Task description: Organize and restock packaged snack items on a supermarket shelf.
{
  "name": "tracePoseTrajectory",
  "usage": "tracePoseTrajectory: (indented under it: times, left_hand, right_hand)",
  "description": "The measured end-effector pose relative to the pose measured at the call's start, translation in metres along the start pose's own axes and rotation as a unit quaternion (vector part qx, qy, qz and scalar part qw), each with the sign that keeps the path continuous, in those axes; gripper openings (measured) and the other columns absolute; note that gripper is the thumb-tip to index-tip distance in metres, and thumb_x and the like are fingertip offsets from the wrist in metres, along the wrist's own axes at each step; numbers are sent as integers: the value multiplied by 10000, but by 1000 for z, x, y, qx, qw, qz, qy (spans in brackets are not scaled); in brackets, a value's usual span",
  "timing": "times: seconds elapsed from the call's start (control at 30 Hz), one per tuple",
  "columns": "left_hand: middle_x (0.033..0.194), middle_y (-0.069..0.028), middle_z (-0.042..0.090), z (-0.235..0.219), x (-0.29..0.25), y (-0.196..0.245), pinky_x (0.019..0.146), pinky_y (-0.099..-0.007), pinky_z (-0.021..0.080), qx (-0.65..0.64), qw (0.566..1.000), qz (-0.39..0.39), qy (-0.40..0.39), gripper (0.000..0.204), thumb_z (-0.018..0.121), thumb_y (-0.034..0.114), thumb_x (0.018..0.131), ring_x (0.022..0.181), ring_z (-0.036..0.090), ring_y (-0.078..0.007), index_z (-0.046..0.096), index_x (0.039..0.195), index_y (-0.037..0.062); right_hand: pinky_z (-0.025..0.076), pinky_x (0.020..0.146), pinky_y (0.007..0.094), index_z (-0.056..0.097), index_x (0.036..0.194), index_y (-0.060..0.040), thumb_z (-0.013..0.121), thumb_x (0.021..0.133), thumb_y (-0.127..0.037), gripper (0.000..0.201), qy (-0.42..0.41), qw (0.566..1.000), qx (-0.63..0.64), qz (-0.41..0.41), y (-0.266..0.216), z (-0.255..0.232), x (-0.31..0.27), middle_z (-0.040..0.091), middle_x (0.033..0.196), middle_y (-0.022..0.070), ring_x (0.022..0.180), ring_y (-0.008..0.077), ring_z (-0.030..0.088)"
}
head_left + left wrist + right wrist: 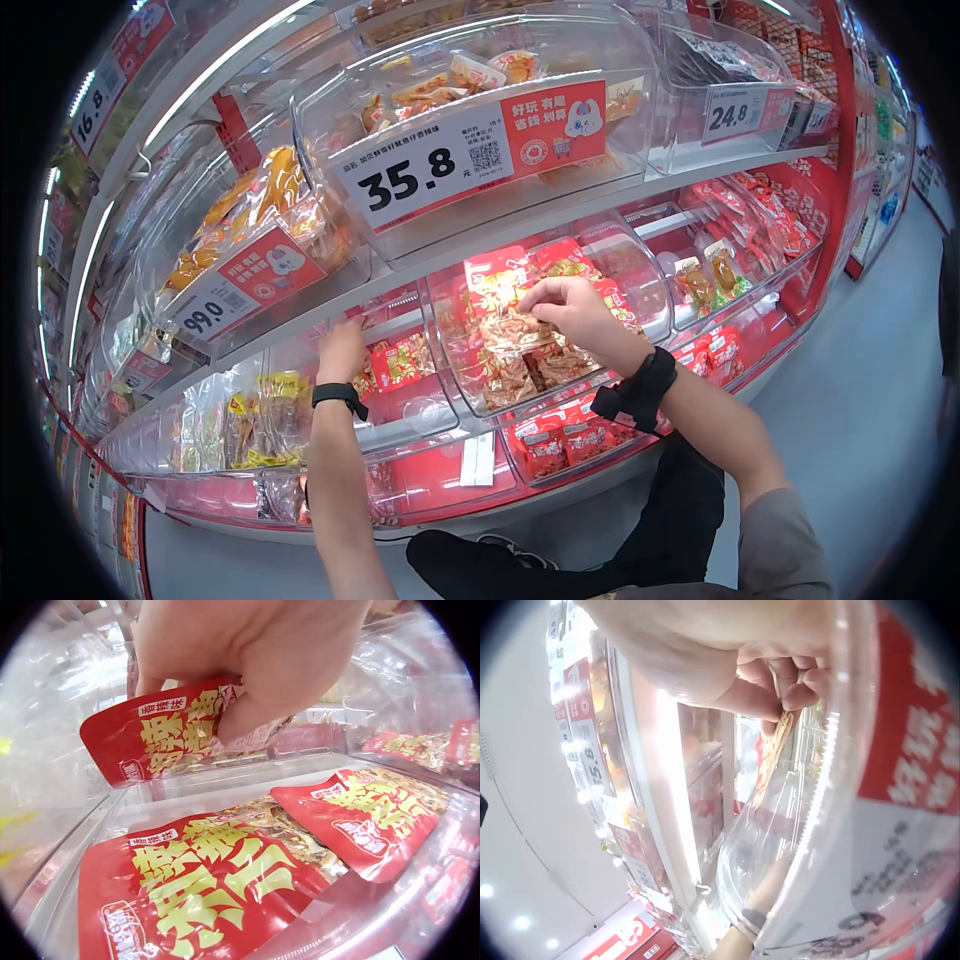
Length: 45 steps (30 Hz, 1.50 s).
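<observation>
Inside a clear plastic bin, my left hand (343,352) pinches a red snack packet (124,739) with yellow lettering between thumb and fingers. Below that packet, two similar packets (202,892) lie in the bin. My right hand (583,318) is in the neighbouring bin, where thumb and fingertips pinch the edge of a red-topped snack packet (497,285) with a see-through lower part. Shredded brown pieces show through it. From the right wrist, this packet (775,757) appears edge-on beneath the fingers. More packets (560,365) lie under and beside it.
A shelf above carries clear bins with a large price tag (425,175) and a smaller one (240,285). The clear bin walls (440,345) stand between my hands. Red packets (570,435) fill a lower row. Grey floor (860,400) stretches to the right.
</observation>
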<state>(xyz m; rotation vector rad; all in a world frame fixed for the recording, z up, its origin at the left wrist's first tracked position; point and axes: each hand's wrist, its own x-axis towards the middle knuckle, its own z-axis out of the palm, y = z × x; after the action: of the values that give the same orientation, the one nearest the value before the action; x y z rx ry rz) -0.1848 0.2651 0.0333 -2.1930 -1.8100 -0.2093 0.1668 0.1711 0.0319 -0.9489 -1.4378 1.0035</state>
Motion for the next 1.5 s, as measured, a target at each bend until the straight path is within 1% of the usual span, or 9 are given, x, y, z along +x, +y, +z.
tracePoseTrajectory:
  times: [0.4,0.53,0.73,0.83,0.93,1.0,1.17,1.3,1.5]
  left_hand:
    - [978,-154,651,-12,5,7,811,-419,471,-53,988,99,103,423,635,-28,608,903,604,-320,673,1011,95]
    - [932,-155,659,-14,11,9,815,-421,475,-78,967,141,195,374,577,-41,650,920,602,-332,675,991,76]
    - [965,-193,641,-101,-35,52,805,-419,477,-91,987,132,17,352,487,9,774,913,599,-373,642,1084,72]
    - [900,-200,641,-107,-86,53,750,-435,465,-154,976,128,90,314,519,81,799,886,599,-361,589,1099,19]
    - [979,-208,628,-148,-142,100,764,-442,464,-102,971,142,161,350,509,65,807,920,595,-361,559,1145,-9]
    - [1059,-213,605,-155,-166,129,793,-439,464,-65,951,199,230,388,512,45,801,972,585,-360,535,1183,-20]
    - [1220,-219,530,-145,-173,151,899,-408,445,-71,902,319,281,479,531,-18,774,1123,522,-358,481,1250,-40]
    - [1205,-205,536,-135,-162,134,891,-400,457,-194,908,246,279,418,516,-12,779,1100,531,-343,530,1196,-16]
    - [1066,-196,612,-65,-107,60,838,-395,474,-257,952,112,119,193,555,50,752,1008,593,-313,654,911,3]
  right_hand:
    - [477,755,306,667,956,5,640,743,-69,228,38,975,-202,87,43,-34,91,655,903,129,865,205,614]
    - [472,823,374,696,890,-56,590,700,-164,243,109,951,-269,106,24,-33,90,667,933,188,947,344,618]
    - [510,735,343,685,888,-3,628,728,-185,249,0,959,-282,37,-36,-40,48,676,842,171,806,266,656]
    - [503,597,249,663,816,47,569,867,-180,251,-182,968,-173,-27,-63,-26,-3,664,732,79,622,119,625]
    - [382,455,206,604,1045,33,441,952,-432,502,-266,955,-23,127,-93,0,-49,682,782,128,580,123,620]
    - [399,452,204,559,1073,48,482,949,-378,450,-286,932,119,188,-99,18,-66,667,779,121,570,129,621]
    - [441,463,215,534,1055,48,542,935,-273,343,-250,949,175,73,-92,43,-83,626,792,83,570,129,623]
    - [441,433,232,536,967,34,568,919,-213,253,-141,976,117,121,-69,13,-60,600,765,70,573,146,629]
    - [456,420,283,525,904,56,527,883,-75,133,20,988,57,144,-13,-45,0,587,811,137,625,209,647]
